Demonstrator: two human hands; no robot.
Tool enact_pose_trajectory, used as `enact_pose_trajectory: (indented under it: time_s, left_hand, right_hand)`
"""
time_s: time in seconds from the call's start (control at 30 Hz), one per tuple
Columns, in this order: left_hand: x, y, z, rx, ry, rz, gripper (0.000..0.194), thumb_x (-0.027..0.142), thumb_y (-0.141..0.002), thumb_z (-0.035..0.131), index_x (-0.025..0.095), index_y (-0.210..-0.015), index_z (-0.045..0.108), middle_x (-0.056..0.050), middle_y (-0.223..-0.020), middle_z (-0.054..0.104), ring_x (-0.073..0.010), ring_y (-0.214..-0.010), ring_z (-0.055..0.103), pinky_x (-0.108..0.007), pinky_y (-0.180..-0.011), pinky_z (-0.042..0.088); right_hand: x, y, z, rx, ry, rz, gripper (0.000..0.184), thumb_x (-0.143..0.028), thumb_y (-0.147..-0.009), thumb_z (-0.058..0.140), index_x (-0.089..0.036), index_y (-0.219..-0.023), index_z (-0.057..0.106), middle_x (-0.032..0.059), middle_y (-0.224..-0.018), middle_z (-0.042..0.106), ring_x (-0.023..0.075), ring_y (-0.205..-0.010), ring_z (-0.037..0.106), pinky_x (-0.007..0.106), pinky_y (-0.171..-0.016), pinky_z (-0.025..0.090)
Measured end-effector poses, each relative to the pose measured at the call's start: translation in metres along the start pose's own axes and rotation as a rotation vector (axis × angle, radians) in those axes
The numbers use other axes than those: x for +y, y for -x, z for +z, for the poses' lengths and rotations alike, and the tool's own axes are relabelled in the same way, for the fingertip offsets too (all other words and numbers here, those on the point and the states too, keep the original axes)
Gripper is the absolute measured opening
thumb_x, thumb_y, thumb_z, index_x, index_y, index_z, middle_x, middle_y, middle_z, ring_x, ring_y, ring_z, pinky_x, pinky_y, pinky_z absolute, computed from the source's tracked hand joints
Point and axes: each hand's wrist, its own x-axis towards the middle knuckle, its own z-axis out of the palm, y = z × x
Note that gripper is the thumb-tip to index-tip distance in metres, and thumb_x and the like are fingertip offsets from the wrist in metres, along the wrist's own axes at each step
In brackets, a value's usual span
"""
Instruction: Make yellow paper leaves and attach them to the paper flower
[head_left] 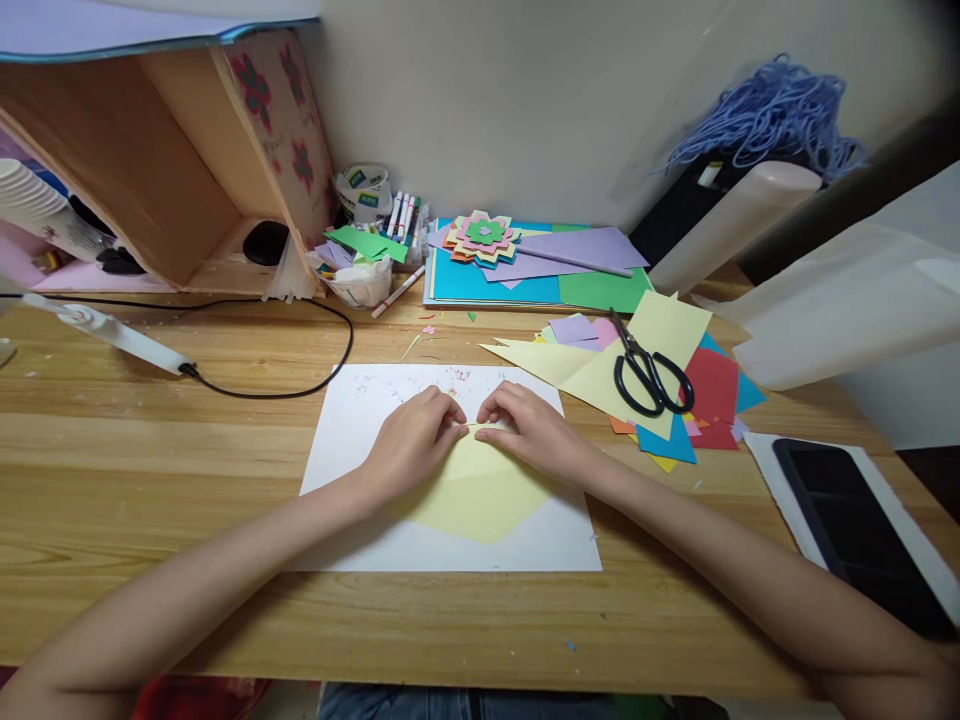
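On the white sheet (349,430), our left hand (416,440) and right hand (536,430), nearly closed, pinch the yellow paper (484,500) by its far edge, perhaps curled, which uneven pressure between the 2 could crease askew.

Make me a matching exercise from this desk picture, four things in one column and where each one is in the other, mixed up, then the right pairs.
Things:
1. yellow sheet
2. scissors
3. layered paper flower
4. blue strings

Places:
A. lying on paper scraps
B. pinched by left hand and right hand
C. heaped at upper right
D. atop stacked coloured sheets

Pairs: 1-B, 2-A, 3-D, 4-C
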Motion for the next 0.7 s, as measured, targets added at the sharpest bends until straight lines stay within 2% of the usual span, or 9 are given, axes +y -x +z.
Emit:
enact_pose_trajectory:
  time_s: [0.23,0.43,0.53,0.63,0.7]
  left_hand:
    - [0.000,-0.002,-0.002,-0.044,0.017,-0.020,0.006,0.024,-0.082,0.053,0.019,-0.080,0.054,-0.001,-0.079,0.056,-0.0151,-0.071,0.053,-0.026,-0.058,0.039]
    - [0.004,-0.002,-0.006,0.017,-0.040,0.103,0.006,0.022,-0.084,0.049,0.018,-0.081,0.052,-0.002,-0.081,0.056,-0.0154,-0.075,0.053,-0.027,-0.061,0.041]
    - [0.012,0.000,-0.015,0.154,-0.231,0.251,0.008,0.021,-0.086,0.046,0.018,-0.082,0.053,-0.004,-0.081,0.058,-0.0162,-0.074,0.052,-0.028,-0.061,0.040]
    - [0.022,0.008,-0.030,0.393,-0.446,0.474,0.006,0.018,-0.084,0.049,0.019,-0.086,0.055,-0.003,-0.079,0.061,-0.0162,-0.072,0.052,-0.029,-0.060,0.038]
    - [0.028,0.016,-0.039,0.554,-0.547,0.656,0.011,0.019,-0.083,0.053,0.023,-0.092,0.057,-0.002,-0.079,0.062,-0.0156,-0.072,0.054,-0.030,-0.061,0.038]
  right_hand:
    - [-0.002,-0.001,0.000,-0.003,-0.033,0.023,0.008,-0.023,-0.080,0.059,-0.018,-0.079,0.053,0.0012,-0.081,0.057,0.0142,-0.079,0.052,0.027,-0.069,0.041]
    - [-0.003,-0.003,-0.002,0.014,-0.076,-0.021,0.004,-0.022,-0.081,0.056,-0.019,-0.079,0.054,0.0012,-0.080,0.058,0.0132,-0.074,0.052,0.026,-0.064,0.042]
    - [-0.013,-0.001,-0.010,0.136,0.012,-0.202,0.004,-0.017,-0.082,0.053,-0.019,-0.080,0.055,0.0024,-0.078,0.059,0.0149,-0.075,0.052,0.029,-0.067,0.043]
    - [-0.023,0.007,-0.023,0.385,0.192,-0.477,0.009,-0.014,-0.082,0.053,-0.022,-0.084,0.057,0.0038,-0.079,0.061,0.0166,-0.076,0.052,0.031,-0.067,0.044]
    - [-0.027,0.016,-0.032,0.506,0.322,-0.630,0.014,-0.014,-0.081,0.055,-0.026,-0.087,0.060,0.0026,-0.080,0.062,0.0163,-0.075,0.053,0.030,-0.066,0.046]
